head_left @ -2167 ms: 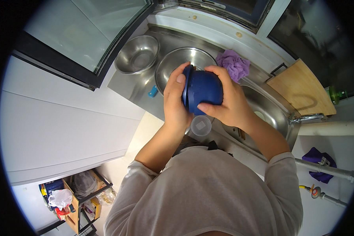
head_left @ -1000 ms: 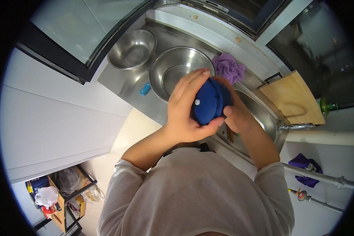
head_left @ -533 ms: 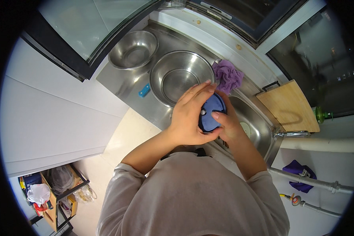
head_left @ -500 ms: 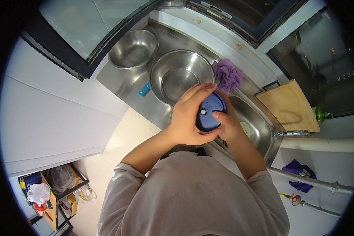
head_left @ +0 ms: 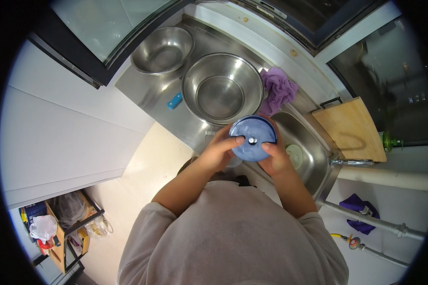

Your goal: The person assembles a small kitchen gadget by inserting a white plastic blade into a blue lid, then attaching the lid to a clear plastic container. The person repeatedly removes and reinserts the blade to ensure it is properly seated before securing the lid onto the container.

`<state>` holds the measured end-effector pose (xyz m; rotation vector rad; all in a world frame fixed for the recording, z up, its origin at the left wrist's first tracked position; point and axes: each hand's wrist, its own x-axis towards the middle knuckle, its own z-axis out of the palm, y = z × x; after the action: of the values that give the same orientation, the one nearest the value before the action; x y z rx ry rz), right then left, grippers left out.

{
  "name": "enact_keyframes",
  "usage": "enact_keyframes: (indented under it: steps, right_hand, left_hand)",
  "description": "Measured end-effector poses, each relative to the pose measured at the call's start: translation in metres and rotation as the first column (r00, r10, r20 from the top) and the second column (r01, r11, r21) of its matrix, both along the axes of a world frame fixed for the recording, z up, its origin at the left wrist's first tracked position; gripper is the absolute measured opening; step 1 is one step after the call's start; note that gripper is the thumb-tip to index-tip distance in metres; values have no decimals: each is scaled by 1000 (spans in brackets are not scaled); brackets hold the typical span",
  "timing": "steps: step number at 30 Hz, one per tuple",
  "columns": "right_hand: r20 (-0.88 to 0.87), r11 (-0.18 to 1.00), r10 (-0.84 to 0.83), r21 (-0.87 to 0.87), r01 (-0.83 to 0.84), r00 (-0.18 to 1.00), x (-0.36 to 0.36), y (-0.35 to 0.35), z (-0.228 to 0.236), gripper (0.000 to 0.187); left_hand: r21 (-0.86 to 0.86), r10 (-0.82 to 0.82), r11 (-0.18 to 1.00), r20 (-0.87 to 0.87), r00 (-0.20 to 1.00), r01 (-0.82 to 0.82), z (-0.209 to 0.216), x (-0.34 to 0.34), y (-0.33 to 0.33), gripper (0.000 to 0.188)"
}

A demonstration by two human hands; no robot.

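Between both hands I hold a round blue lid [head_left: 253,149] with a small shiny knob or hole at its middle and a dark curved slot along its far edge. My left hand [head_left: 218,151] is closed round its left side, thumb on top. My right hand [head_left: 277,159] grips the right side, its thumb also on the upper face. Below the lid something clear [head_left: 234,162] shows in part; whether it is joined to the lid I cannot tell. Just beyond my hands stands a large steel basin [head_left: 218,97].
A smaller steel bowl [head_left: 164,50] and a small blue object [head_left: 174,100] are on the steel counter [head_left: 145,92]. A purple cloth [head_left: 279,88] lies by the sink [head_left: 311,166], which holds a pale green disc [head_left: 295,156]. A wooden cutting board [head_left: 349,128] leans behind the tap [head_left: 356,162].
The lid has turned from tilted to facing up, and its slot now points away from me. My left hand has shifted from over its far edge down to its left side, thumb on top.
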<state>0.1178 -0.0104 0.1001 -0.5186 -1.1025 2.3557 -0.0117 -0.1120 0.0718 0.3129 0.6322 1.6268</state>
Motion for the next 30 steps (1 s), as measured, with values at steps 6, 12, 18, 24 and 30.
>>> enact_keyframes:
  steps: [6, 12, 18, 24, 30]
  right_hand:
    - [19, 999, 13, 49, -14, 1000, 8, -1, 6, 83]
    - [71, 940, -75, 338, 46, 995, 13, -4, 0, 76]
    - [227, 842, -120, 539, -22, 967, 12, -14, 39, 75]
    - [214, 847, -71, 529, -54, 974, 14, -18, 50, 79]
    - [143, 814, -10, 576, -75, 990, 25, -19, 47, 91]
  left_hand:
    - [68, -14, 997, -107, 994, 22, 9, 2, -3, 64]
    - [90, 85, 994, -301, 950, -60, 18, 11, -11, 69]
    - [152, 208, 978, -584, 785, -146, 36, 7, -19, 70]
    - [274, 310, 951, -859, 408, -146, 53, 3, -29, 66]
    - [495, 501, 865, -859, 99, -80, 69, -4, -34, 70]
